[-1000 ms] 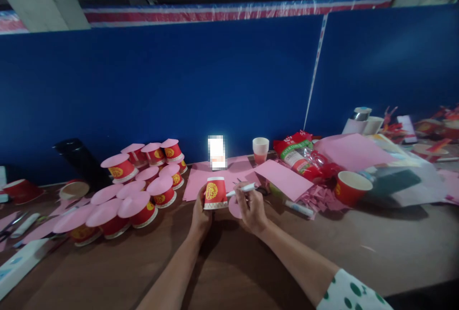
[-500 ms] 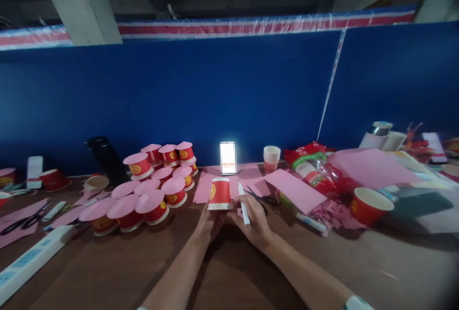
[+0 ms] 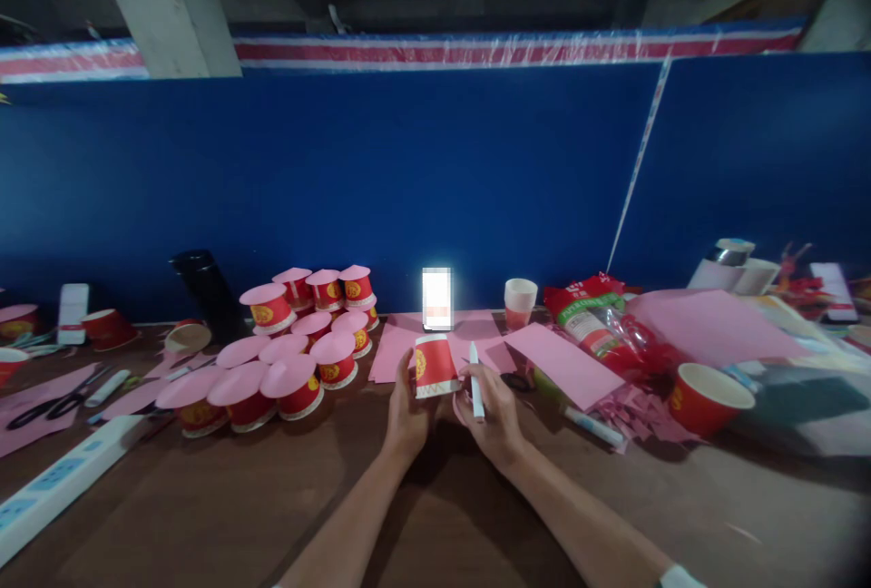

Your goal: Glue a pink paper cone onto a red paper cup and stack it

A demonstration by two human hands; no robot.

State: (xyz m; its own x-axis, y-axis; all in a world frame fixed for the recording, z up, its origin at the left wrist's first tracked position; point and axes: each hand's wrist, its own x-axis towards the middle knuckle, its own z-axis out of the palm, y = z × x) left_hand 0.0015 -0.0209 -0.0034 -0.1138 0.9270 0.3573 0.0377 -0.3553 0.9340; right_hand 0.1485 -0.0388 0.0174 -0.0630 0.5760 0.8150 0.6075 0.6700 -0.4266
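Note:
My left hand (image 3: pixel 410 416) is closed around the left side of a red paper cup (image 3: pixel 435 365), which is upside down with a gold emblem and a zigzag line near its white rim. In my right hand (image 3: pixel 495 411) is a white marker pen (image 3: pixel 476 384), pointing up and away from me. The right fingers are close to the cup's lower right edge; I cannot tell whether they touch it. Pink paper sheets (image 3: pixel 395 347) lie behind the cup, and a lit phone (image 3: pixel 436 298) stands upright on them. Scissors (image 3: pixel 518 382) lie partly hidden beyond my right hand.
Several red cups with pink paper discs on top (image 3: pixel 292 379) stand at left, near a black bottle (image 3: pixel 204 293) and a white power strip (image 3: pixel 64 479). At right are a red plastic bag (image 3: pixel 592 316), pink paper shreds (image 3: pixel 653 420) and a red cup (image 3: pixel 708 397).
The cup has shifted slightly right and tilted a little. My left hand now shows more along the cup's left side. The marker has become more upright in my right hand.

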